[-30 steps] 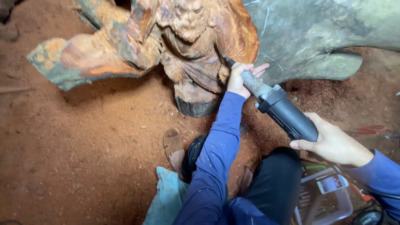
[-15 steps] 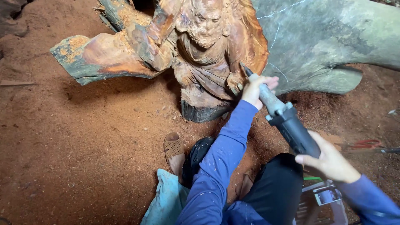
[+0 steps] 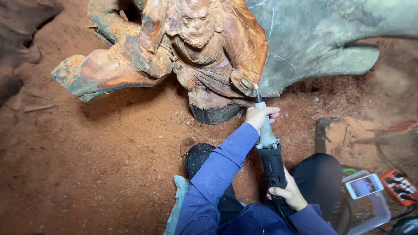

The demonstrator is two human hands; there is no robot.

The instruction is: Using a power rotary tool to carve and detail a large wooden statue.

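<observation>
My left hand [image 3: 260, 116] grips the grinder [image 3: 270, 152] near its tip, my right hand [image 3: 288, 193] wraps its black body, and the bit touches the carving [image 3: 204, 56] by its lower right edge.

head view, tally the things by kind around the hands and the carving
Hands: 2, left hand and right hand
Power carving tool: 1
Wooden figure carving: 1
Phone: 1
Clear plastic box: 1
Orange power strip: 1
Light blue cloth: 1
Total: 8
</observation>
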